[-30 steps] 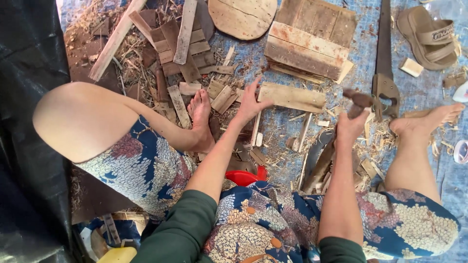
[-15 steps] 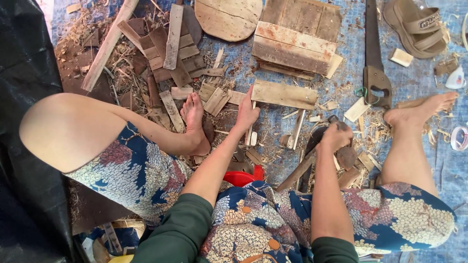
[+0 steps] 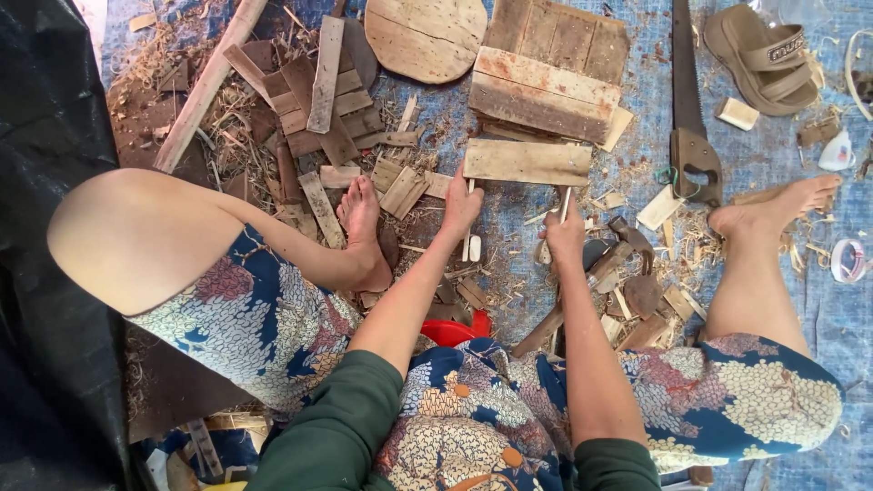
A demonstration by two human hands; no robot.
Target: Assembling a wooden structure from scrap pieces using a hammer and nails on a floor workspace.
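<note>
I sit on the ground with my legs spread. My left hand [image 3: 462, 205] rests with its fingers apart on the near left corner of a short pale plank [image 3: 527, 162] lying flat on the blue tarp. My right hand [image 3: 564, 238] is closed around a thin pale stick-like tool [image 3: 566, 204], whose tip points up at the plank's near edge. I cannot tell what kind of tool it is. A dark-headed tool with a wooden handle [image 3: 596, 273] lies just right of that hand.
A handsaw [image 3: 688, 118] lies to the right, with a sandal [image 3: 759, 55] beyond it. A round wooden disc [image 3: 427, 36] and a block of joined boards [image 3: 546, 77] sit at the far side. Wood scraps [image 3: 318, 109] and shavings litter the left; black sheeting [image 3: 45, 91] hangs there.
My right hand has moved left from the pile of chips to the plank's near edge and now grips the thin tool. My left hand has stayed at the plank.
</note>
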